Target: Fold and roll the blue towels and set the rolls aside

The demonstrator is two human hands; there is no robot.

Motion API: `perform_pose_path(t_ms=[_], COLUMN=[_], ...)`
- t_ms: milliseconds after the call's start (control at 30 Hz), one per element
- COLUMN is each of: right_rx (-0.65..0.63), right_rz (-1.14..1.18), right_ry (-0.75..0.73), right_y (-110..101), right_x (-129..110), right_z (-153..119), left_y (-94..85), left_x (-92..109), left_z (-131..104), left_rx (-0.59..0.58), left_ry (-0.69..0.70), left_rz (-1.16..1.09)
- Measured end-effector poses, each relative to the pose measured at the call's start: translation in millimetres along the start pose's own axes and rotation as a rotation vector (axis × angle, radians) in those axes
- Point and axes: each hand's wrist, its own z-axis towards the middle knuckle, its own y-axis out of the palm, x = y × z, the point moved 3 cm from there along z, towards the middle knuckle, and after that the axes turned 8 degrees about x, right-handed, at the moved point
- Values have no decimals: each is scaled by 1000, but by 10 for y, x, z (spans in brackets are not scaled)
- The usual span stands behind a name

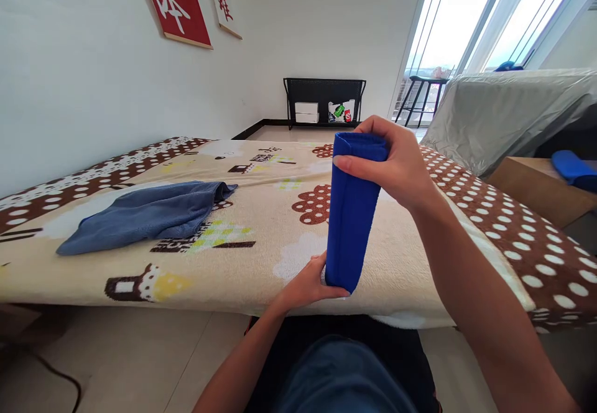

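Observation:
A bright blue towel (351, 214), rolled into a tight upright cylinder, is held above the near edge of a patterned blanket (261, 226) on a low bed. My right hand (396, 164) grips the roll's top end from the right. My left hand (308, 285) holds its bottom end, fingers curled under it. A second, grey-blue towel (149, 214) lies loosely crumpled on the blanket to the left, apart from both hands.
A white wall with red and white banners (177, 2) runs along the left. A black shelf (324, 102) with boxes stands at the far wall. A covered sofa (508, 111) and a wooden surface with a blue cloth (573, 170) are at right.

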Motion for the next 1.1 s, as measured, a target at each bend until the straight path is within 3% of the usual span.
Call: perform_pose_path(t_ms=[167, 233, 467, 600, 700, 933, 1100], right_rx=[125, 127, 33, -53, -85, -26, 12], right_rz=[-67, 3, 425, 447, 381, 226, -129], right_ry=[-47, 2, 264, 371, 416, 293, 94], right_y=[69, 112, 349, 382, 343, 351, 303], right_x=[-93, -94, -20, 23, 25, 36, 97], right_z=[-45, -71, -177, -191, -171, -134, -53], left_y=[76, 86, 121, 156, 142, 99, 160], left_x=[-40, -39, -89, -163, -153, -145, -205], left_z=[77, 90, 77, 58, 83, 212, 216], left_rx=[276, 318, 260, 218, 234, 455, 414], left_ry=[-72, -87, -103, -166, -120, -65, -44], left_rz=[-68, -85, -140, -171, -134, 172, 379])
